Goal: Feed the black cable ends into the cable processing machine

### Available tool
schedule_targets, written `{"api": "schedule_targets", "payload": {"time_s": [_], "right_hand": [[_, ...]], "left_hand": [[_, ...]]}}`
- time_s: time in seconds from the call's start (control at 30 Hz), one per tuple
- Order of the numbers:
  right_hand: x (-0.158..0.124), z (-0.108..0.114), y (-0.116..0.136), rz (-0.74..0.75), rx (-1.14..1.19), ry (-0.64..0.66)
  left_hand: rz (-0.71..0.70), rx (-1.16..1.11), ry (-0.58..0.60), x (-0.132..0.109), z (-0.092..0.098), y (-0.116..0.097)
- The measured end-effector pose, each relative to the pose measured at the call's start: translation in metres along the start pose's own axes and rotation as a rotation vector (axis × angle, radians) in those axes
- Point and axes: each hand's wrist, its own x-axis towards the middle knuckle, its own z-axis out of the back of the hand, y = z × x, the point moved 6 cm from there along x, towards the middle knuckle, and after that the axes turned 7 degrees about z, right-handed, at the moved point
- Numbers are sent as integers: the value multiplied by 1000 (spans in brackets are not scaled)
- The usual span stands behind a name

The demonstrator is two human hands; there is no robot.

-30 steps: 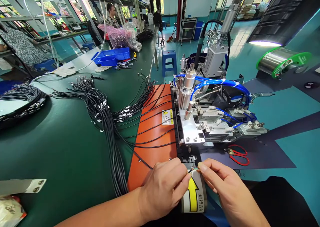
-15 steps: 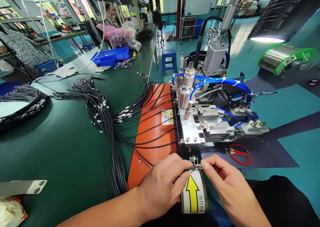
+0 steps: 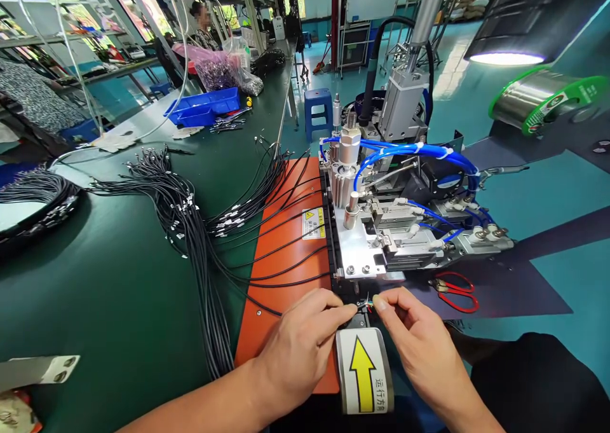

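Note:
A thin black cable runs across the orange machine cover to my left hand, whose thumb and forefinger pinch it close to its end. From that end fan out fine coloured wires, and my right hand pinches their tips. Both hands meet at the front of the silver machine, just over a small metal fixture. Below them is a plate with a yellow arrow. Several more black cables lie across the orange cover into the machine's edge.
A thick bundle of black cables lies on the green table. Red-handled snips rest right of the machine. A solder spool and a lamp are at upper right. Blue trays stand further back; a person sits beyond.
The coloured wires now show spread between my fingertips, and my left fingers have drawn slightly away from the arrow plate. The whole view has shifted a little.

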Motion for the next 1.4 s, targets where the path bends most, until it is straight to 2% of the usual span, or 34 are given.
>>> {"api": "schedule_targets", "payload": {"time_s": [0.37, 0.93, 1.4], "right_hand": [[2, -1, 0, -8, -5, -12], [-1, 0, 2, 59, -77, -30], [1, -1, 0, 88, -88, -56]], "left_hand": [[-1, 11, -12, 0, -1, 2], [-13, 63, -20, -2, -2, 1], [-7, 300, -59, 2, -6, -3]]}}
